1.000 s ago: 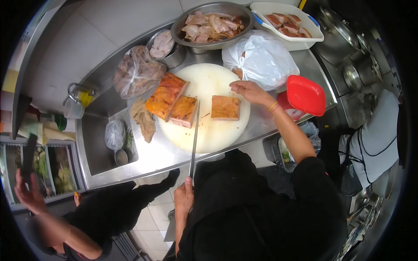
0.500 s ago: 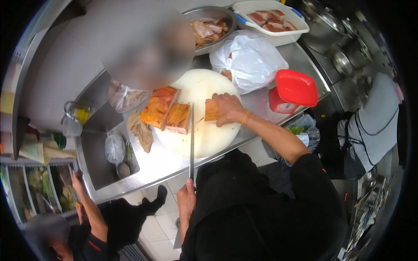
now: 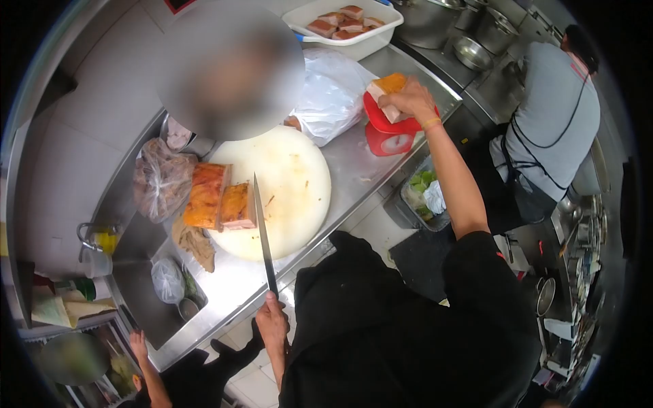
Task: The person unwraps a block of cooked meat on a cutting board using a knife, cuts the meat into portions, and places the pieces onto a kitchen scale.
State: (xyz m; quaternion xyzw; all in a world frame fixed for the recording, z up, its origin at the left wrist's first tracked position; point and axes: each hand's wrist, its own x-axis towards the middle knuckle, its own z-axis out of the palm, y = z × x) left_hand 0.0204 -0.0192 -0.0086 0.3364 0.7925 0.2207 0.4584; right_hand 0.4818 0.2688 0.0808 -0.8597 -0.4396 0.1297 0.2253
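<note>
The metal surface (image 3: 360,163) stretches in front of me, and the biggest thing on it is the round white board (image 3: 292,197). Beyond the board sits the white plastic bag (image 3: 330,92), and at the far edge stands the white tub (image 3: 367,46) with cut blocks of meat (image 3: 347,24) in it. The clear bag of meat (image 3: 163,178) lies left of the board, near the larger roast slab (image 3: 207,194). That slab is beside the smaller roast slab (image 3: 238,207), which rests on the board's left part. To the right, near the surface's edge, stands the red scale (image 3: 389,141). My left hand (image 3: 272,325) is closed round the handle of the long knife (image 3: 264,234) — its blade reaches over the board, just beside the smaller roast slab. My right hand (image 3: 411,98) grasps the roast piece (image 3: 389,88) at the scale's red tray — I can't tell whether the piece touches it.
</note>
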